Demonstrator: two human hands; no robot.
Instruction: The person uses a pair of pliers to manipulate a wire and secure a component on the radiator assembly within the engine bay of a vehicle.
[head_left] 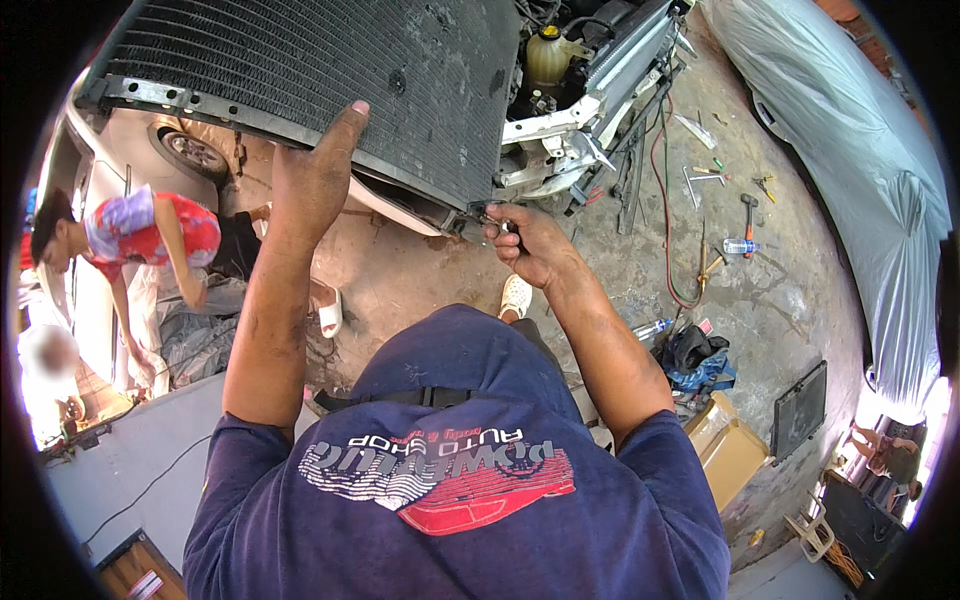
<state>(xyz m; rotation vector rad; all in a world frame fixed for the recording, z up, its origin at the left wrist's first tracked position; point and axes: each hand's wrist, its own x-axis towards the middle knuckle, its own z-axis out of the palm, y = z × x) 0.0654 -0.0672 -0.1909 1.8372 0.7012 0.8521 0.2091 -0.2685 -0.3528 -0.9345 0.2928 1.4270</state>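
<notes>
My left hand (312,172) grips the lower edge of a black finned radiator (280,60) at the upper left, thumb lying along its front. At the radiator's lower right corner, my right hand (530,245) is closed around a small metal piece (507,226), partly hidden by my fingers; I cannot make out exactly what it is. Just right of the radiator is the car's exposed front frame (545,128), with a yellowish plastic reservoir (545,62) above it.
At left, a person (150,235) bends beside a white car (120,150). Tools (749,212), a red hose (668,230), bags (700,365) and cardboard (720,450) lie at right, near a covered vehicle (840,150). Another person (885,455) is at the far right.
</notes>
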